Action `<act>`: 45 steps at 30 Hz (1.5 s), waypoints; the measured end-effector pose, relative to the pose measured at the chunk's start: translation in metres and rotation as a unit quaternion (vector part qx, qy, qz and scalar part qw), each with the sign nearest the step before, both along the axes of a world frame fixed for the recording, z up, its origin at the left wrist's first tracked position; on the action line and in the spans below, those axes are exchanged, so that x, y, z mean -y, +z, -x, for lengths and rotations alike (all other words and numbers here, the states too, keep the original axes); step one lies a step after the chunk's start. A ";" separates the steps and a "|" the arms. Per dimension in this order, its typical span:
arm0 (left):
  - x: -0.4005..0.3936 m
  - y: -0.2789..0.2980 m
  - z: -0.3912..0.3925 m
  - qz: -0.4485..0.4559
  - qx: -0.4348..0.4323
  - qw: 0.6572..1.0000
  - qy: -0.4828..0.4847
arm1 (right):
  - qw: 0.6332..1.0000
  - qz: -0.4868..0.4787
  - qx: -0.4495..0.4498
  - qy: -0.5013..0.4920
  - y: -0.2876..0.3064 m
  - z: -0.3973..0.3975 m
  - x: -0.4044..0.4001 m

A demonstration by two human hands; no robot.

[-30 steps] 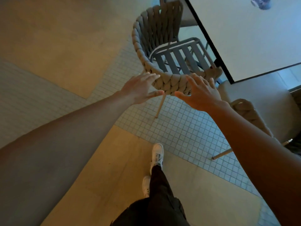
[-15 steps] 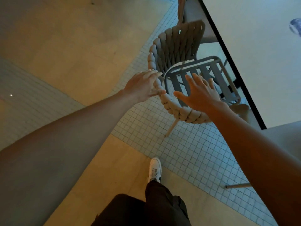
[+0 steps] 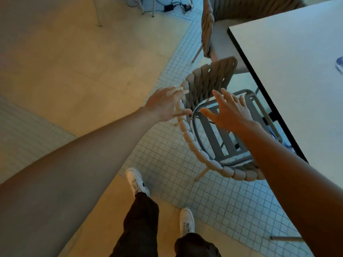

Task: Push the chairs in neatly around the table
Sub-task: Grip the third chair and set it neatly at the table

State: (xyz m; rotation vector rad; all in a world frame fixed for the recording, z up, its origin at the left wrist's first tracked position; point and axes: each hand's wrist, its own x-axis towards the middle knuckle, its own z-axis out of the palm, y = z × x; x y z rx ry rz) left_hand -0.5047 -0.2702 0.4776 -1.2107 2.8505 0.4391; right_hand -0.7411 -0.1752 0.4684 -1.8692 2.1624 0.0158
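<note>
Head cam, looking straight down past both arms. The chair (image 3: 219, 127), the one with the chunky woven rope back and grey slatted seat, sits on the small-tile strip of floor (image 3: 213, 197) right at the long edge of the bench (image 3: 289, 75), near its corner, with the front of the seat just tucked under that edge. It stands at a bit of an angle to the edge, not square. Left hand (image 3: 165, 106) is spread wide at the outer side of the rope back, fingers splayed; the thumb looks like it's touching the rope, but nothing is wrapped around it, so that grip is loose, not grasping anything. Right hand (image 3: 229, 113) is over the seat, palm down and fingers fanned out, grip also released; can't really tell if it's touching the frame or just above it. A second chair (image 3: 208, 30) with a cushioned seat stands at the bench's short edge, around the corner. On the bench near its right side there's a small dark thing (image 3: 339, 64) cut off by the frame, can't say what. White shoes (image 3: 137, 182) and dark trousers below, one foot on the tiles and the other on the tan floor. Some cables (image 3: 172, 5) lie on the floor up top.
</note>
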 end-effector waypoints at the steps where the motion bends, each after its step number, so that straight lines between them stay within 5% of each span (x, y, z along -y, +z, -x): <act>1: 0.016 0.000 0.001 0.006 -0.001 1.000 -0.009 | 1.000 0.006 -0.005 -0.008 0.001 -0.003 0.012; 18: 0.286 -0.007 0.004 0.025 0.005 0.987 -0.157 | 0.983 0.009 0.013 -0.182 -0.005 -0.046 0.203; 45: 0.612 -0.035 0.204 0.023 0.012 0.960 -0.278 | 0.968 -0.004 0.002 -0.250 -0.048 0.094 0.489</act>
